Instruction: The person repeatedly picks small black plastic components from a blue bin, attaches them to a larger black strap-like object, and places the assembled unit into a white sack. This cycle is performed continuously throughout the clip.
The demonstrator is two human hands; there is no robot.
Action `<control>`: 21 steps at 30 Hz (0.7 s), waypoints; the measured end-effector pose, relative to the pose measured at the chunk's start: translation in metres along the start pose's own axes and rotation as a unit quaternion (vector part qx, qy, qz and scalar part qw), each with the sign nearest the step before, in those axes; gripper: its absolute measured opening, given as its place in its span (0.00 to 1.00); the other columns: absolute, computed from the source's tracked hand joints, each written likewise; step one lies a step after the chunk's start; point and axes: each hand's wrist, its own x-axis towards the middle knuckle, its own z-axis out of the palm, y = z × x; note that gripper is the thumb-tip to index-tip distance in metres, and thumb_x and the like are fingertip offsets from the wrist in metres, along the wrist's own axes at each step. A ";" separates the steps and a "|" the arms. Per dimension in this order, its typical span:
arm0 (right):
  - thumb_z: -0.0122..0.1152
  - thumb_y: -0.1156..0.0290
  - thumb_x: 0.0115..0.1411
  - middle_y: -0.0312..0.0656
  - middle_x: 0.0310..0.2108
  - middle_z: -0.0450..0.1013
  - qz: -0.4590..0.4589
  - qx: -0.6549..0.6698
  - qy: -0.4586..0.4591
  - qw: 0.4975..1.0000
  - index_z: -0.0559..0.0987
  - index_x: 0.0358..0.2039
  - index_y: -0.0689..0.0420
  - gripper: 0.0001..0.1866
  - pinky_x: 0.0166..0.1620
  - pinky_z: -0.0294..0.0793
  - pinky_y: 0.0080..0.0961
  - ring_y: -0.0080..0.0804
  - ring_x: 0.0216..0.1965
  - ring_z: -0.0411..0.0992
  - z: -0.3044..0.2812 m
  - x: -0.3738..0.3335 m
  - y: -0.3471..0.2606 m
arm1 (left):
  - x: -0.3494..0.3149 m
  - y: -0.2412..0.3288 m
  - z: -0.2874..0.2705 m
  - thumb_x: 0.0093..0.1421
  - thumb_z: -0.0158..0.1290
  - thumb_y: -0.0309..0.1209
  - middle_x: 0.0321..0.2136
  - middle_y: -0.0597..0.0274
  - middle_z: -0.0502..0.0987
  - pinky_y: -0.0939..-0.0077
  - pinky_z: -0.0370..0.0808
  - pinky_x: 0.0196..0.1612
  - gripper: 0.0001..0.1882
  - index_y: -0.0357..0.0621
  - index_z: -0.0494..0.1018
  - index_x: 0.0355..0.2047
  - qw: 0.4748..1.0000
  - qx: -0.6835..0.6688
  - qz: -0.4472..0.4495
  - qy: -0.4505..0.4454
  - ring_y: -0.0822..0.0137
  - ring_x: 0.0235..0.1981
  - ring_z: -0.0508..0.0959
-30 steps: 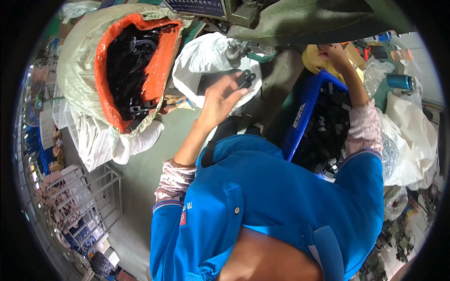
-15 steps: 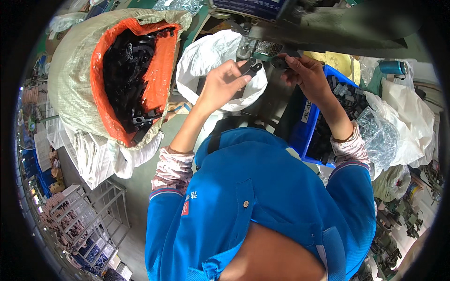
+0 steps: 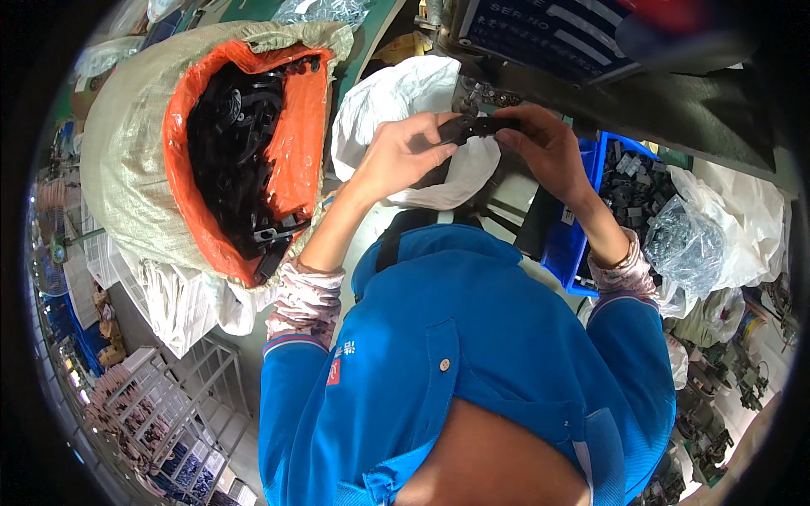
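In front of the machine, my left hand is closed on a black plastic part that sticks out past its thumb and forefinger. My right hand pinches a smaller dark piece against the end of that part. The two pieces touch or overlap; whether they are joined I cannot tell. Below both hands hangs the mouth of a white woven bag. Small metal pieces lie just beyond my fingertips.
A large woven sack with an orange lining, full of black parts, stands at the left. On the right, a blue bin holds small dark pieces, beside a clear plastic bag. The machine body overhangs the far right.
My right hand has moved left and brought its dark piece up against the black part in my left hand. The view has shifted slightly.
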 end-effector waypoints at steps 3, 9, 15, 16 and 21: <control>0.63 0.81 0.58 0.39 0.39 0.77 -0.056 -0.068 0.028 0.996 0.79 0.47 0.62 0.15 0.44 0.73 0.18 0.22 0.41 0.74 0.009 0.003 -0.003 | 0.005 0.002 -0.007 0.55 0.62 0.22 0.46 0.49 0.80 0.75 0.76 0.45 0.12 0.36 0.68 0.24 0.995 0.089 0.037 -0.032 0.66 0.43 0.81; 0.69 0.76 0.53 0.46 0.35 0.80 -0.175 -0.140 0.109 0.968 0.81 0.43 0.59 0.15 0.36 0.78 0.25 0.32 0.33 0.79 0.023 0.010 -0.006 | 0.022 0.014 -0.017 0.50 0.62 0.23 0.33 0.53 0.82 0.70 0.76 0.36 0.18 0.38 0.78 0.44 0.961 0.248 0.119 -0.014 0.58 0.31 0.81; 0.68 0.84 0.51 0.46 0.38 0.79 -0.268 -0.217 0.185 0.920 0.81 0.44 0.64 0.17 0.42 0.77 0.23 0.28 0.38 0.78 0.030 0.016 -0.001 | 0.044 0.011 -0.032 0.49 0.63 0.27 0.33 0.52 0.81 0.68 0.76 0.35 0.17 0.36 0.79 0.40 0.920 0.309 0.239 -0.044 0.55 0.31 0.80; 0.69 0.82 0.51 0.45 0.37 0.79 -0.279 -0.220 0.191 0.915 0.82 0.43 0.62 0.17 0.41 0.78 0.25 0.30 0.37 0.78 0.030 0.018 -0.004 | 0.048 0.013 -0.034 0.49 0.63 0.27 0.33 0.52 0.81 0.67 0.76 0.36 0.16 0.36 0.79 0.40 0.915 0.312 0.251 -0.051 0.54 0.31 0.80; 0.70 0.77 0.53 0.44 0.35 0.80 -0.251 -0.231 0.199 0.919 0.83 0.40 0.59 0.13 0.39 0.78 0.27 0.34 0.34 0.79 0.028 0.025 0.002 | 0.062 0.010 -0.038 0.49 0.64 0.28 0.29 0.55 0.79 0.66 0.75 0.32 0.15 0.38 0.78 0.37 0.909 0.308 0.278 -0.042 0.54 0.28 0.78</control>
